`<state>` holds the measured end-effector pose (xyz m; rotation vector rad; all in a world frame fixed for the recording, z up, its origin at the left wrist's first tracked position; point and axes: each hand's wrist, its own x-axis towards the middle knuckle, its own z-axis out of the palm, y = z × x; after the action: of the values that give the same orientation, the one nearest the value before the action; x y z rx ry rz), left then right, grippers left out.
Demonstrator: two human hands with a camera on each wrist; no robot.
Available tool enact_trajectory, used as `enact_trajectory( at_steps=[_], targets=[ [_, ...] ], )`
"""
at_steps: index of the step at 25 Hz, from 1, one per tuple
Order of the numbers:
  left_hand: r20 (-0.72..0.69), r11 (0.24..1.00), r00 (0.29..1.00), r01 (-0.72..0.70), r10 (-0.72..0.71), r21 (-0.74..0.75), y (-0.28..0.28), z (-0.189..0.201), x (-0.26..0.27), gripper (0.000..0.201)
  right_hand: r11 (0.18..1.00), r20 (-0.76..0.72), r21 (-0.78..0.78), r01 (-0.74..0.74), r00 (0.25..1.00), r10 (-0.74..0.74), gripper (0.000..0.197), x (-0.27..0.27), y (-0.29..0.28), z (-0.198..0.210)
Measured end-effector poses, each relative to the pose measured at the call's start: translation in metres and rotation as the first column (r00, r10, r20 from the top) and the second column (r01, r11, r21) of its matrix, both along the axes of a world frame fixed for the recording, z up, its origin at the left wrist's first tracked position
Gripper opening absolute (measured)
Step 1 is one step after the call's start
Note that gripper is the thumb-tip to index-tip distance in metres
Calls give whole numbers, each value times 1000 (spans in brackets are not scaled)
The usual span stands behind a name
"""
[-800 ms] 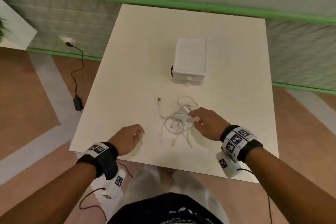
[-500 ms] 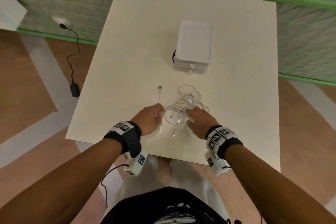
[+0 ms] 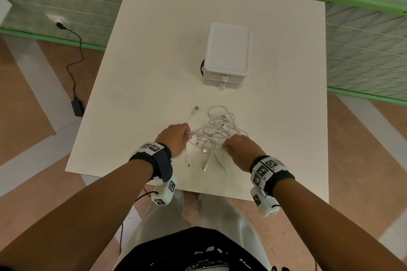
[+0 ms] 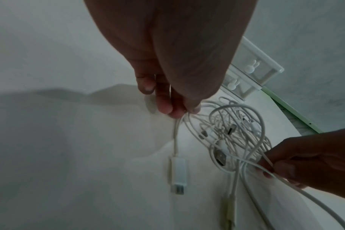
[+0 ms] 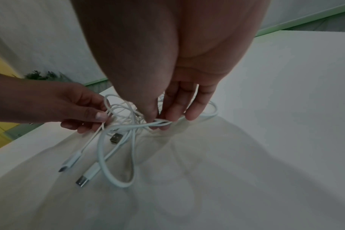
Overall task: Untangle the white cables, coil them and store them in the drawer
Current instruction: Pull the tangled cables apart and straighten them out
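Head view: both hands work a tangle of white cables (image 3: pixel 217 133) on the tabletop (image 3: pixel 143 77).
The left hand (image 3: pixel 174 138) pinches one strand at the tangle's left edge while the right hand (image 3: pixel 241 149) pinches strands on its right, likely so opposing pulls loosen the knot. The drawer unit (image 3: pixel 226 55) sits shut just beyond, nothing stored yet.

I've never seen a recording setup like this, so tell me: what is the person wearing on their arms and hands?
Both forearms and hands are bare, no sleeves or gloves. Each wrist carries a black strap topped with white blocks printed with black-and-white square codes. A small white camera box, also coded, hangs under each wrist, each trailing a thin dark wire.
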<state>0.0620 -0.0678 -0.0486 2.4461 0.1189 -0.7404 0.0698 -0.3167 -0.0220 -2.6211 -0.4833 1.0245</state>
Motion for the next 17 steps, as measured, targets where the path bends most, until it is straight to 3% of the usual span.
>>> enact_trajectory(
  at_steps=[4, 9, 14, 17],
  targets=[
    [60, 991, 995, -68, 75, -114, 0, 0, 2, 6, 981, 17, 133, 144, 989, -148, 17, -2, -6, 6],
    [94, 984, 989, -100, 114, -147, -9, 7, 7, 55, 944, 50, 234, 232, 967, -250, 20, 8, 5, 9],
    [49, 972, 990, -123, 135, -202, -15, 10, 11, 44, 987, 164, 69, 146, 974, -156, 23, 13, -1, 7],
    [23, 963, 993, -108, 118, -249, -13, 9, 9, 46, 995, 242, 89, 54, 967, -74, 29, 9, 3, 4]
  ],
)
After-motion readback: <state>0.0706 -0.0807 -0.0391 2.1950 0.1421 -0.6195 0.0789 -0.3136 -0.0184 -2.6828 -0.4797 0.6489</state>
